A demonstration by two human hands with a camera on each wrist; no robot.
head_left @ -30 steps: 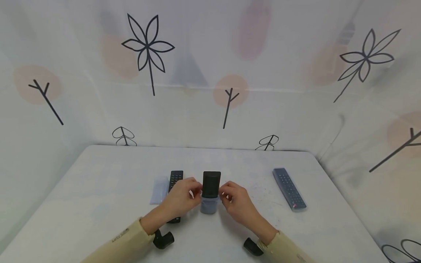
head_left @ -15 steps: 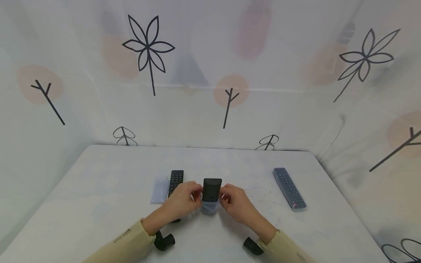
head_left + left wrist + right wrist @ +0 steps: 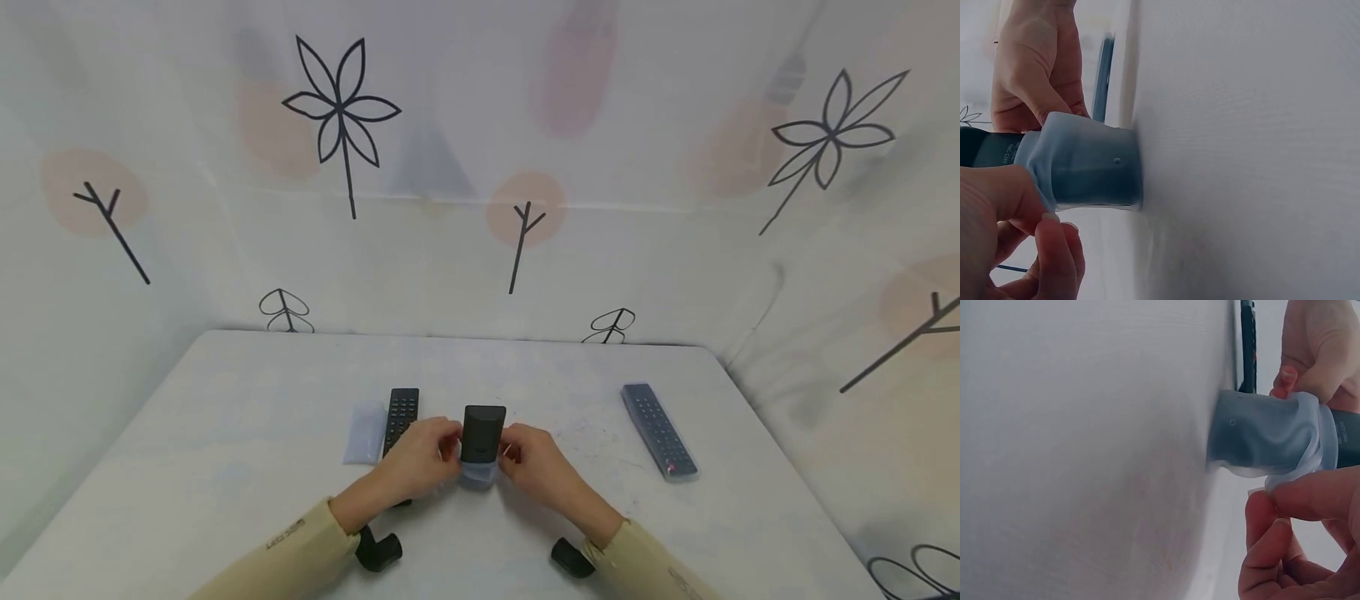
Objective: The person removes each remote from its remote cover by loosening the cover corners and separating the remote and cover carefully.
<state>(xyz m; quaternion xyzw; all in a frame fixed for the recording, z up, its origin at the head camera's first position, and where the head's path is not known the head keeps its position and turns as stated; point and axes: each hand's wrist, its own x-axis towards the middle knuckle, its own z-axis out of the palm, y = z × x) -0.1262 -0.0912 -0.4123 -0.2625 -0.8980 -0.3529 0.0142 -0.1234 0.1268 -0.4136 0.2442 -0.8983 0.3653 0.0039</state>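
Observation:
A black remote control [image 3: 483, 433] stands upright on the table at the centre of the head view. A translucent silicone sleeve [image 3: 477, 477] covers its lower end, with its edge bunched in folds in the right wrist view. My left hand [image 3: 422, 454] pinches the sleeve's edge between thumb and index finger on the left side. On the other side, my right hand [image 3: 538, 462] pinches the same rim. Both wrist views show the sleeve [image 3: 1094, 165] touching the tabletop at its closed end. The remote's button face is hidden.
Left of the hands lies another black remote [image 3: 402, 410], partly behind my left hand. A flat translucent sleeve [image 3: 364, 433] lies beside it. At the right rests a sleeved remote [image 3: 660, 431]. A patterned cloth backdrop [image 3: 450, 267] surrounds the white table [image 3: 247, 417].
The standing remote's top has dropped in the head view, and less of the sleeve shows below it. Both hands have shifted slightly down, with their pinch kept.

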